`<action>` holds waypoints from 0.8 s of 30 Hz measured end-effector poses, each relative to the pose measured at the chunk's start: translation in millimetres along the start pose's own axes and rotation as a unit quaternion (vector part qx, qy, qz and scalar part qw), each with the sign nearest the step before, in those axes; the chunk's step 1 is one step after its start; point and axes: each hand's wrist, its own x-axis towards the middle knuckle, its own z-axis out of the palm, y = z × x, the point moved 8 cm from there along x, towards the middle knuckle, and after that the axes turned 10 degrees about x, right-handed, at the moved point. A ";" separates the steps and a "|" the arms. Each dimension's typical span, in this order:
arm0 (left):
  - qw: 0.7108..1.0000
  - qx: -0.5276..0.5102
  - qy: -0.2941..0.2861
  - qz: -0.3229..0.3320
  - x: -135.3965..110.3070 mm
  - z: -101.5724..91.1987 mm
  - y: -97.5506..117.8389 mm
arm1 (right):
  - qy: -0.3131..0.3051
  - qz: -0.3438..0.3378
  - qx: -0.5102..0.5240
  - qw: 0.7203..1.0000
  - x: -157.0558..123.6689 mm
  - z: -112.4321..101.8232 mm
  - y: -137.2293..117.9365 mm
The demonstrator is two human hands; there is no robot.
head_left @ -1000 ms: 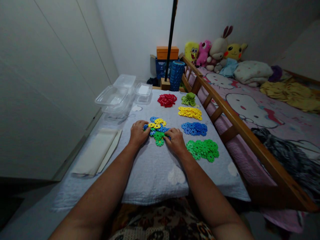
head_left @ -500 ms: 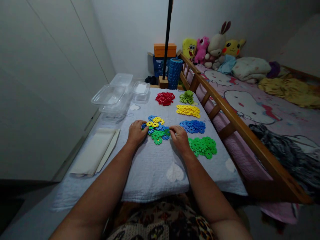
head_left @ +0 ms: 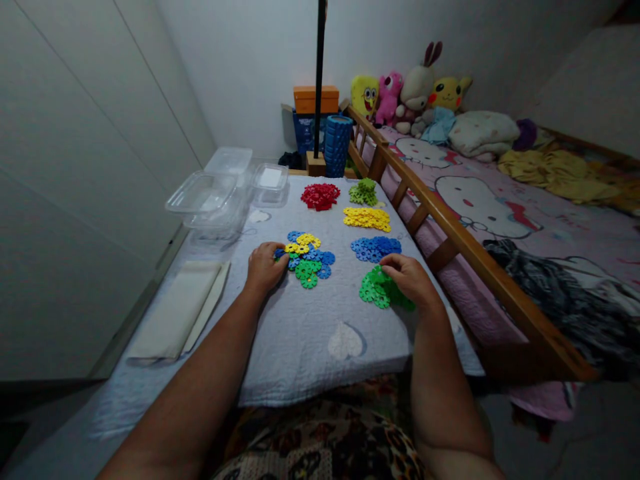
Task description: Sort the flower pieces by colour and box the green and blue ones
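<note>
A mixed pile of blue, yellow and green flower-shaped plastic discs (head_left: 307, 269) lies mid-table. At its left edge my left hand (head_left: 267, 268) is curled, with a blue disc (head_left: 279, 254) between thumb and fingers. My right hand (head_left: 407, 275) is over the green pile of discs (head_left: 373, 290), thumb and forefinger pinched on a green disc (head_left: 382, 271). The hand hides part of that pile. Just behind it is the blue pile (head_left: 375, 248). Farther back are the yellow pile (head_left: 367, 219), the light green pile (head_left: 363, 192) and the red pile (head_left: 320, 197).
Clear plastic boxes (head_left: 203, 193) stand at the back left, beside a smaller lidded box (head_left: 271, 179). Folded cream cloth (head_left: 175, 310) lies at the left. A wooden bed rail (head_left: 440, 223) runs along the table's right side. A black pole (head_left: 319, 80) rises behind the table.
My right hand has moved right from the mixed pile to the green pile, carrying a green disc. My left hand stays at the mixed pile. The view has shifted slightly.
</note>
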 end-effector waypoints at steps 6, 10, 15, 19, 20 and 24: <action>1.000 0.008 -0.002 -0.003 0.3 0.9 -0.9 | -0.034 0.016 -0.026 0.999 -8.9 4.3 4.9; 1.000 0.003 0.002 -0.003 0.1 0.5 -1.3 | -0.047 0.004 -0.055 0.997 -7.0 16.7 3.6; 1.000 -0.004 0.005 0.000 0.1 0.9 -1.8 | -0.039 -0.027 -0.116 0.992 -3.4 29.4 3.8; 1.000 -0.003 0.004 -0.003 0.0 0.4 -1.5 | -0.040 -0.056 -0.183 0.981 -3.9 37.1 3.2; 1.000 -0.004 0.003 -0.004 -0.1 0.1 -1.2 | -0.037 -0.060 -0.197 0.978 -3.9 38.1 2.3; 1.000 -0.009 0.001 -0.003 -1.0 -2.2 1.0 | -0.038 -0.081 -0.217 0.972 1.4 46.8 -12.9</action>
